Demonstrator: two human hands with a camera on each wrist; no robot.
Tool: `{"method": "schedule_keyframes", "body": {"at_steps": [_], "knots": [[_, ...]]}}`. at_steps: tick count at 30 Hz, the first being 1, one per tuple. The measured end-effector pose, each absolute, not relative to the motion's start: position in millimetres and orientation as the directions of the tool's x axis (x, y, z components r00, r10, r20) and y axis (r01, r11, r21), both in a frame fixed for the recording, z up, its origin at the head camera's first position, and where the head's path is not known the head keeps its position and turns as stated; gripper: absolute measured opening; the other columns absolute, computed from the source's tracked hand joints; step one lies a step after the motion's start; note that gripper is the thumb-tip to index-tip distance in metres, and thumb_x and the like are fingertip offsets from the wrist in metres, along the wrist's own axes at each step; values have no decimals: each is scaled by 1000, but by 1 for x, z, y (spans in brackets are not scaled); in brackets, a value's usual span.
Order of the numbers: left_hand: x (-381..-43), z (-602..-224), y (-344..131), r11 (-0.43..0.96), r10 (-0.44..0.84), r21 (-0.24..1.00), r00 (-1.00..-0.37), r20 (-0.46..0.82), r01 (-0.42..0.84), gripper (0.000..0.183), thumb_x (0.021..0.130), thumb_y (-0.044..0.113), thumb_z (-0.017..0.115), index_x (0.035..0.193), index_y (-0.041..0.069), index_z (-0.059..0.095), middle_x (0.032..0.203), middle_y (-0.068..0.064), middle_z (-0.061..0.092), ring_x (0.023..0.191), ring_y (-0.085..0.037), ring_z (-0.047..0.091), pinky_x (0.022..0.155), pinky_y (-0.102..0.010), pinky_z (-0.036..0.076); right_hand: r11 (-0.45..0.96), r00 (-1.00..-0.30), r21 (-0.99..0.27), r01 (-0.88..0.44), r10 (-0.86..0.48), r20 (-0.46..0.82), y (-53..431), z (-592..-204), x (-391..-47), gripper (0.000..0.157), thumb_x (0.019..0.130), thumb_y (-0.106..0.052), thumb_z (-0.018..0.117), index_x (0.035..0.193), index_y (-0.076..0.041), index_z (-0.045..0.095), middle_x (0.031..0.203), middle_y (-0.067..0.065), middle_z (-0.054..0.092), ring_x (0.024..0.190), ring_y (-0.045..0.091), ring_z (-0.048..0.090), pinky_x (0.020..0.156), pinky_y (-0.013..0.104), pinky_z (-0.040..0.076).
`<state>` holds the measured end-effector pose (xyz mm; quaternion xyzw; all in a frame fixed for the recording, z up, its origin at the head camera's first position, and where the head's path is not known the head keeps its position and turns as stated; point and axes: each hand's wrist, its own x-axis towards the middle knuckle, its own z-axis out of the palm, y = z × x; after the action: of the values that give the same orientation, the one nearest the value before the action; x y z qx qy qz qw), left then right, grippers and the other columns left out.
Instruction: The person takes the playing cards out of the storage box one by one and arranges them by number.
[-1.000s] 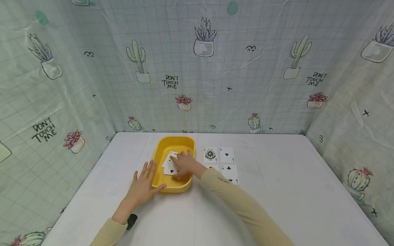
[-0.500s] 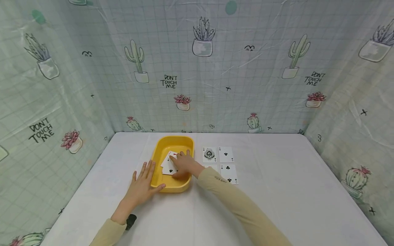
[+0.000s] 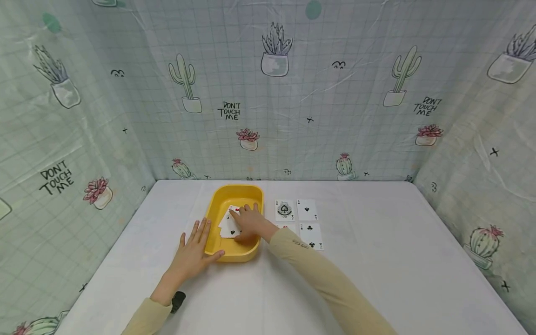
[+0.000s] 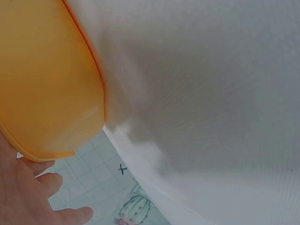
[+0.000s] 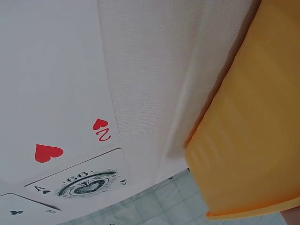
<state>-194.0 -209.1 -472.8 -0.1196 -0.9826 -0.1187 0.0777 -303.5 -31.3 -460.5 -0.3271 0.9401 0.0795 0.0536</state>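
A yellow tray (image 3: pixel 236 258) stands on the table with several playing cards (image 3: pixel 228 228) lying overlapped, face up, inside it. My right hand (image 3: pixel 250 222) reaches into the tray over its right rim, fingers spread and touching the cards; it hides part of them. My left hand (image 3: pixel 190 256) lies along the tray's left side with straight fingers, its thumb reaching over the front left corner. To the tray's right lie an ace of spades (image 3: pixel 284 210), an ace of clubs (image 3: pixel 307 210), a two of clubs (image 3: pixel 311 236) and a two of hearts (image 5: pixel 51 93), partly covered by the right sleeve in the head view.
The white table (image 3: pixel 368 251) extends to the right of the cards. A cloth (image 3: pixel 347 93) printed with cacti hangs behind it and along both sides. A dark band (image 3: pixel 177 301) shows at the left wrist.
The view shifts very slightly. Both hands keep almost the same place, the right one on the cards in the tray, the left one at its side.
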Motion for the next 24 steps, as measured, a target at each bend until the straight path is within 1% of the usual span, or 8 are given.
{"method": "schedule_keyframes", "body": {"at_steps": [7,13,21,24], "knots": [[-193,-472,-209,943,221,211,-958,185,258,95,77,66,47,144,8,11,150,-12,13,137,-35,13,101,-64,15,781,-782,69,-621,-611,-119,-29,-457,-304,88,73,-56,60,143,-21,20,135,8,40,124,25,37,106,53,22],[-194,-471,-209,942,222,213,-957,184,260,95,77,66,47,144,7,12,150,-13,13,137,-35,13,101,-65,15,783,-781,17,-621,-617,-101,-25,-450,-304,90,73,-53,63,143,-20,18,139,10,35,128,27,34,106,56,20],[-195,-471,-209,942,221,218,-959,177,257,95,77,66,47,144,7,12,150,-13,12,137,-35,12,102,-65,14,770,-772,64,-635,-634,-47,-16,-444,-304,91,72,-55,63,143,-19,19,136,8,38,124,25,37,102,55,27],[-195,-472,-209,941,219,222,-960,172,255,96,77,65,47,144,7,11,150,-13,12,137,-35,12,102,-65,14,769,-770,44,-637,-636,-44,-13,-441,-302,92,72,-55,63,143,-19,18,136,8,38,125,26,37,101,56,27]]}}
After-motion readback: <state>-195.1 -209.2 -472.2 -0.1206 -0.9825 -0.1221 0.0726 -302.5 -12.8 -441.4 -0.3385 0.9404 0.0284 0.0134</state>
